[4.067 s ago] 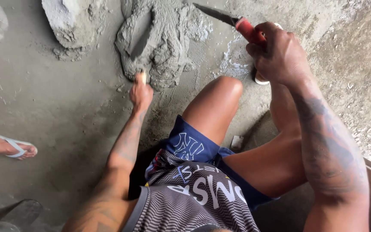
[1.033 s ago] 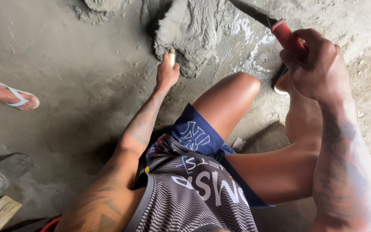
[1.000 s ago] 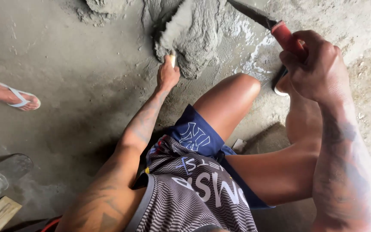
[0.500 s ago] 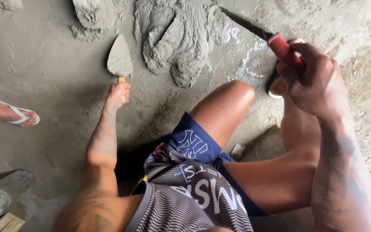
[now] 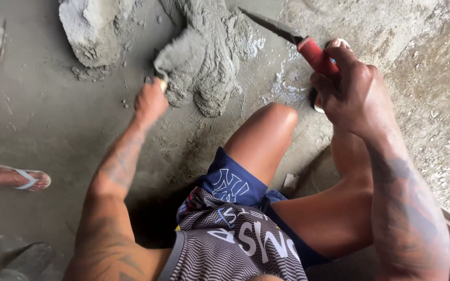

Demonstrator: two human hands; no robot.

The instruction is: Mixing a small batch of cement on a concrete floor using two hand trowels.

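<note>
Left hand (image 5: 150, 101) clamped on trowel handle (image 5: 161, 83), blade buried in mortar pile (image 5: 204, 57) just ahead on floor (image 5: 42, 130). Right hand (image 5: 355, 91) closed on red-handled trowel (image 5: 316, 54), blade pointing up-left toward pile, clear of it. Left hand nearer mortar.

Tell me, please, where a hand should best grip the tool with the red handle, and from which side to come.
Probably by the red handle, coming from its near end, as the right hand does now. The dark blade tapers to a point away from the person, so the handle is the safe, thick part. The left hand holds another tool pushed into the wet mortar.
</note>
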